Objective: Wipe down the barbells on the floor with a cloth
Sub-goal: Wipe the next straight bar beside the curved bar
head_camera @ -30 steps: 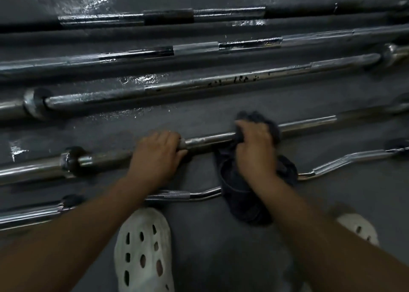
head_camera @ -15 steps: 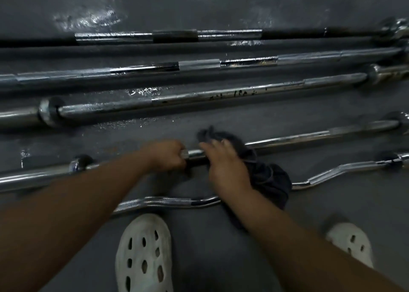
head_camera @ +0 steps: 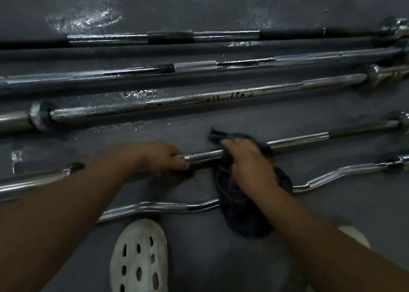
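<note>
While the left hand (head_camera: 159, 158) curls its fingers (head_camera: 179, 161) round the straight barbell (head_camera: 298, 140) and clamps the shaft, the right hand (head_camera: 250, 161) grips a dark cloth (head_camera: 243, 214) over the same bar just to the right, its fingers (head_camera: 230, 146) bent down over the fabric so that cloth lies between palm and metal. A short bare stretch of chrome shows between the two hands. A corner of the cloth sticks up beyond the knuckles, and the loose rest of it hangs toward the person, draping across the middle of the curl bar (head_camera: 163, 206) and hiding that part of it. The curl bar lies on the floor (head_camera: 221, 265) just nearer the person than the held bar, its bent shaft running out to either side of the cloth. Beyond the hands three more long bars lie roughly parallel: the marked barbell (head_camera: 199, 99) with dark scribbles on its shaft, then the banded barbell (head_camera: 194, 67), then the farthest barbell (head_camera: 170, 37), which has black sections. Wet, shiny patches show on the floor around them. A white perforated shoe (head_camera: 139, 258) sits below the left forearm, and the toe of a second shoe (head_camera: 354, 234) peeks out beside the right forearm
</note>
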{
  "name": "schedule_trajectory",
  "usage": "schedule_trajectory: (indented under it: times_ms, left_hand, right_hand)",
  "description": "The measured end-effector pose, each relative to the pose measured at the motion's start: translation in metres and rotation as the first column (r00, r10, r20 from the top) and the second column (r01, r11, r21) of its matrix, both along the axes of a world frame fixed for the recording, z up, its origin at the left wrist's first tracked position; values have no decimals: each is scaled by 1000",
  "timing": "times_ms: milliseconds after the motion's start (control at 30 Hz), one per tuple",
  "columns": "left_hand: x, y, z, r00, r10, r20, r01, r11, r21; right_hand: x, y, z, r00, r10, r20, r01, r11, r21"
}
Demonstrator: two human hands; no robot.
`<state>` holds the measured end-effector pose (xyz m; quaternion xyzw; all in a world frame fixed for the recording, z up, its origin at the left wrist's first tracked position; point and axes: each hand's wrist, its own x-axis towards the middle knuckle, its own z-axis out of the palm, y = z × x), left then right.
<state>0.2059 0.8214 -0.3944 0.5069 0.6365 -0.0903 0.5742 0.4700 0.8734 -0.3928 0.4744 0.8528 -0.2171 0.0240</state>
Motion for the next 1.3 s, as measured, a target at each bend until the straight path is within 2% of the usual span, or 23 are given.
schedule_trajectory:
  times_ms: [33, 67, 133, 200, 267, 300, 400, 467, 533, 733, 900, 1033, 1167, 1300]
  left_hand:
    - [4, -17, -3, 985, -10, -171, 43, 982, 185]
    - [11, -37, -4, 941, 20, -337, 110, 925, 363]
    - [23, -62, -4, 866, 85, -493, 224, 815, 534]
    - [26, -63, -5, 874, 58, -482, 244, 805, 540]
    - [25, -60, -4, 894, 31, -448, 240, 810, 535]
    - [23, -58, -2, 904, 40, -426, 220, 811, 542]
    - [14, -66, 13, 908, 161, -386, 125, 777, 617]
    - [6, -85, 27, 896, 232, -379, 91, 739, 667]
    - [-1, -110, 43, 889, 242, -389, 102, 723, 683]
    - [-13, -170, 108, 886, 222, -408, 153, 690, 708]
    - [-19, -205, 177, 885, 248, -394, 167, 622, 765]
    - [-31, -233, 219, 884, 196, -425, 241, 589, 772]
    - [-55, -251, 228, 874, 185, -449, 275, 573, 772]
    - [-69, -249, 202, 888, 213, -407, 187, 641, 744]
  right_hand:
    - [14, 11, -2, 994, -106, 27, 106, 994, 18]
    - [22, 17, -3, 979, -200, 39, 198, 979, 41]
    - [11, 8, -1, 951, -308, 26, 307, 951, 45]
    - [-16, -10, 7, 960, -275, -61, 273, 962, -27]
    - [-36, -24, 23, 982, -131, -138, 114, 985, -129]
    - [-41, -27, 30, 979, -112, -173, 78, 978, -195]
    - [-38, -36, 51, 932, -282, -228, 187, 913, -363]
    - [-29, -50, 63, 879, -390, -274, 287, 893, -347]
    - [-20, -71, 76, 848, -423, -320, 327, 892, -314]
    - [-33, -133, 122, 819, -382, -428, 303, 922, -242]
    - [-56, -184, 163, 795, -343, -501, 285, 939, -191]
    - [-57, -221, 196, 778, -321, -540, 299, 945, -133]
    - [-59, -231, 211, 814, -277, -511, 292, 955, -52]
    - [-77, -217, 197, 855, -249, -455, 271, 962, -17]
